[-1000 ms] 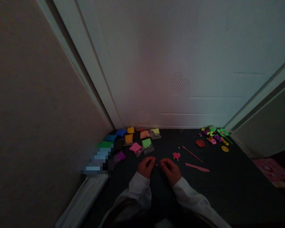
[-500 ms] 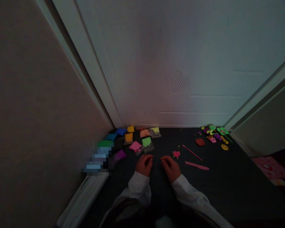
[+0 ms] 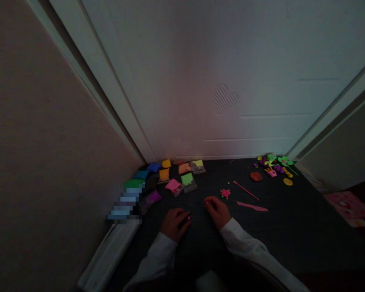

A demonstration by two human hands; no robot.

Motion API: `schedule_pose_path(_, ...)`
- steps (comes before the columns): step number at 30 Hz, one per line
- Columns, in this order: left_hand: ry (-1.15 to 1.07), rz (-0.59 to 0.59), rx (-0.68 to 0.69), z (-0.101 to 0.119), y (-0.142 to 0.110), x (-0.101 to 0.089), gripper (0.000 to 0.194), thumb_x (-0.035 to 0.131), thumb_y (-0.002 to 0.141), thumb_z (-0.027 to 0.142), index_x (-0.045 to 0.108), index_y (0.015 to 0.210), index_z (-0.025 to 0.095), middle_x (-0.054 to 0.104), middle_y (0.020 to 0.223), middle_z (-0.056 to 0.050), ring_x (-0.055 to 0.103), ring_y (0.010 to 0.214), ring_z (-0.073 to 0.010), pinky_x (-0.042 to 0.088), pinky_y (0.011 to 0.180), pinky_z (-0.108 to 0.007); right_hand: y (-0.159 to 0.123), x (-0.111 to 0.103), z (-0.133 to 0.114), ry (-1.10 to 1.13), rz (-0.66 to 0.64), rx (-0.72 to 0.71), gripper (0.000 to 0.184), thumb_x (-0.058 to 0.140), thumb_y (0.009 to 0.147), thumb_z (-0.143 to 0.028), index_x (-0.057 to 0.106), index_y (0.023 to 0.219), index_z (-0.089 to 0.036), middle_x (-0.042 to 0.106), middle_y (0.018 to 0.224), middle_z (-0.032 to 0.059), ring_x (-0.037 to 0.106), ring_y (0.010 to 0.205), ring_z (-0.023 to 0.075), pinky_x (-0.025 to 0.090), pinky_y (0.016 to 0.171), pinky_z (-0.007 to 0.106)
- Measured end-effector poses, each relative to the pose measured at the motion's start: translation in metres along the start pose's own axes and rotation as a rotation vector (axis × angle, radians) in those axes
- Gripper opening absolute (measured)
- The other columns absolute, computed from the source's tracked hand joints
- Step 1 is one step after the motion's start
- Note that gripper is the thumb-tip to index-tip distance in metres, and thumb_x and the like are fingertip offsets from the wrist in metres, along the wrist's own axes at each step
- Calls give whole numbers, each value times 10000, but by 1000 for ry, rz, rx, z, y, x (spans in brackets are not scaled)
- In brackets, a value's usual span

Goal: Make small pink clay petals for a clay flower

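- Passage: near-right dark tabletop [image 3: 298, 239].
- Right of centre: pink cluster [image 3: 225, 193], slim stick [image 3: 246, 190] and pink knife [image 3: 252, 207] obstruct.
- Far left: bagged packets [image 3: 173, 185] crowd.
- Far side: door [image 3: 225, 134] blocks.

Both hands [image 3: 218, 212] nr pink clay [image 3: 225, 193].

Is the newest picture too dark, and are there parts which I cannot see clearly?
Head view: dim overall; the door is brighter than the dark tabletop; a patch at left is pixelated; the hands' fingertips look soft; near the bottom edge, shadow hides detail.
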State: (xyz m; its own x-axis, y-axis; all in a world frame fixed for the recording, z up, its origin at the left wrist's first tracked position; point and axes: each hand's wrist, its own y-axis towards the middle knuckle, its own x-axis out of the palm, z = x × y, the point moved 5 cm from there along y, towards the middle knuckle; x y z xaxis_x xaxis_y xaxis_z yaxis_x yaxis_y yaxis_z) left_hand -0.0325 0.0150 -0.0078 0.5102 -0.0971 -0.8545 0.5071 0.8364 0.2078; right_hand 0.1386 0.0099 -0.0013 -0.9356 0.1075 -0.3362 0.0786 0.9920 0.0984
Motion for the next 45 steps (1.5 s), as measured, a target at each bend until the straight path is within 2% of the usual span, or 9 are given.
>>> schedule_pose_path(4,-83,-4,18,15,17,16,225,400,709,278,592,779,184,552,757,-63,485,744,-147,393,683,-291,0,-1,-1,7,1,-2,197,360,742,-293,495,829,-180,514,654,-1,468,593,99,359,538,207)
schedule_pose_path(8,-278,117,-154,13,33,19,168,481,646,306,576,675,170,557,680,-35,499,656,-130,401,632,-268,0,-1,0,7,21,0,194,369,737,-293,500,821,-177,516,651,-4,468,598,99,357,546,208)
schedule_pose_path(13,-965,104,-511,-3,48,30,216,609,512,287,522,635,132,548,549,6,498,471,-94,410,479,-230,1,-1,0,-3,21,-4,193,357,742,-282,500,826,-182,509,653,-11,456,592,89,348,545,201)
schedule_pose_path(19,-1534,193,-736,-9,53,33,372,662,445,163,540,791,104,599,718,-55,552,601,-112,438,569,-229,1,-1,0,6,21,4,194,358,742,-281,499,827,-178,511,654,-11,455,588,86,348,543,198)
schedule_pose_path(23,-1554,134,-727,-14,52,35,289,663,451,173,556,704,83,571,555,-21,501,468,-66,391,449,-182,1,-1,0,5,16,7,194,363,740,-284,501,825,-177,512,659,-7,459,594,90,352,545,201)
schedule_pose_path(31,-1705,82,-469,-10,56,33,275,643,482,257,401,503,128,443,385,56,374,315,-38,240,300,-144,1,-2,-1,7,13,7,195,366,737,-281,502,825,-174,506,637,-9,455,574,89,349,525,200)
schedule_pose_path(36,-1608,123,-578,-10,51,31,257,651,468,221,442,585,126,541,467,17,441,340,-61,297,293,-150,0,-2,-1,-8,18,9,195,367,735,-284,504,825,-178,513,647,-9,457,583,89,346,524,195)
schedule_pose_path(41,-1566,137,-760,-12,48,31,336,643,471,127,516,781,101,611,705,-57,562,535,-107,442,459,-185,0,-2,-3,-10,27,-3,186,365,735,-269,506,816,-179,515,658,-8,459,597,88,347,537,196)
schedule_pose_path(45,-1592,140,-774,-12,49,30,375,636,480,125,508,832,101,607,753,-71,577,621,-136,457,524,-198,1,-1,-2,4,17,18,195,361,735,-274,509,816,-175,515,641,-8,461,574,89,349,523,200)
